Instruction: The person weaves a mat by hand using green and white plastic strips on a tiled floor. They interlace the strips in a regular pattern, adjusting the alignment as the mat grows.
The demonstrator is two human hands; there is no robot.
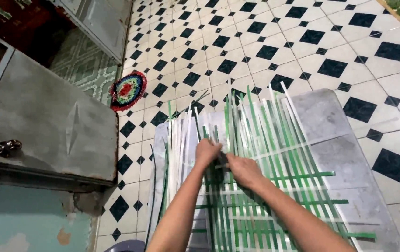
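The left hand [207, 151] and right hand [242, 169] are working close together, almost touching, over the woven mat [260, 196], with fingers curled down on its strips; whether they are pinching one strip or only pressing is too small to tell. The mat is lying flat on a grey board [344, 158] on the tiled floor [302, 42]. Its green and white strips [256, 116] are fanning out loose beyond the hands, away from the person. They are looking thin, light, springy and probably slick, so a grip near the woven edge, where the crossings hold them, seems surest. A loose bundle of pale strips [179, 135] is lying left of the mat, and a round colourful rug [128, 90] farther left.
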